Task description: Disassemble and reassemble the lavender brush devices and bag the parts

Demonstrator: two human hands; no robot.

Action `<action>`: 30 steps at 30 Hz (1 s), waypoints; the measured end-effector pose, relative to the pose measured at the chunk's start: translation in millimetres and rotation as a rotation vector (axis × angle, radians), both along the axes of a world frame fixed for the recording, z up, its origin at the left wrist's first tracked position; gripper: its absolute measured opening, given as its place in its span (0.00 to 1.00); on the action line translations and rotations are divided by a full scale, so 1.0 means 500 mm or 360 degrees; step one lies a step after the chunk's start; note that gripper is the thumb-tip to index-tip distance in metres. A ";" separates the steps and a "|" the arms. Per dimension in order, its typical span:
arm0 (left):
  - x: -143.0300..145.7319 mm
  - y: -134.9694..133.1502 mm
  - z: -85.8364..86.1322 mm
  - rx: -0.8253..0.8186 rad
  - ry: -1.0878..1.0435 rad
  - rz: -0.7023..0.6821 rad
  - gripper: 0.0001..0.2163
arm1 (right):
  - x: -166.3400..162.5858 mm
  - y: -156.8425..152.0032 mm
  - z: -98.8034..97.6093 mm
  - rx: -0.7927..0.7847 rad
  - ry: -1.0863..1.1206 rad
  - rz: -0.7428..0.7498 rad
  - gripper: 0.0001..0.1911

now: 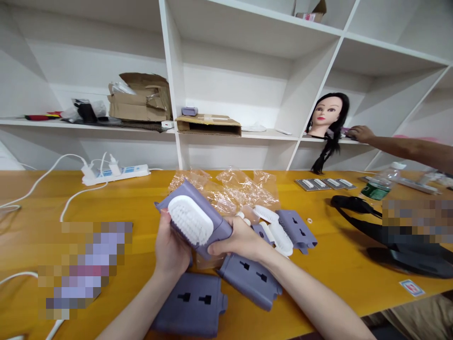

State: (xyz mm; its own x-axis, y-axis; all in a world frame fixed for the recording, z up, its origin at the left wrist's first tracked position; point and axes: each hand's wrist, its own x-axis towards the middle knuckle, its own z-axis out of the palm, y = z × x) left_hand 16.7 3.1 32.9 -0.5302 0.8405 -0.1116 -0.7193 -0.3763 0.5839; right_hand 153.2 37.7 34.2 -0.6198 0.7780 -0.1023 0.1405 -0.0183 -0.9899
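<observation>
Brush [191,220], gripped by left hand [170,243] and right hand [242,240] before the tabletop's [141,203] far edge, looks light, stiff, best held by its sides.

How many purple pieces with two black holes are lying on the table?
3: the front purple piece, the middle purple piece to its right, and the back purple piece beside some white parts. Others may be hidden.

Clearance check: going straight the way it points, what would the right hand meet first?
The purple housing in its own grip; beyond that, probably the left hand, though depth is unclear.
</observation>
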 end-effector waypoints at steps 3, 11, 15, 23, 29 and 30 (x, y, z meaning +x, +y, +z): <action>0.008 0.011 0.000 -0.0095 -0.0025 -0.0050 0.24 | -0.013 -0.006 -0.010 -0.0071 0.0177 -0.0042 0.14; -0.002 0.007 -0.005 0.0013 0.0036 -0.0159 0.27 | -0.026 -0.031 -0.022 -0.0301 0.0384 -0.0120 0.15; -0.008 0.004 -0.005 0.0054 0.0055 -0.0265 0.25 | -0.023 -0.039 -0.015 -0.0297 0.0397 -0.0099 0.18; 0.005 -0.011 -0.022 0.0264 0.0173 -0.0713 0.33 | -0.021 -0.041 -0.004 -0.0418 0.0455 -0.0040 0.11; 0.011 -0.016 -0.030 0.0214 0.0220 -0.0594 0.32 | -0.028 -0.052 -0.004 -0.0510 0.0364 -0.0103 0.12; 0.012 -0.017 -0.031 0.0204 0.0223 -0.0566 0.32 | -0.029 -0.053 -0.004 -0.0509 0.0372 -0.0126 0.12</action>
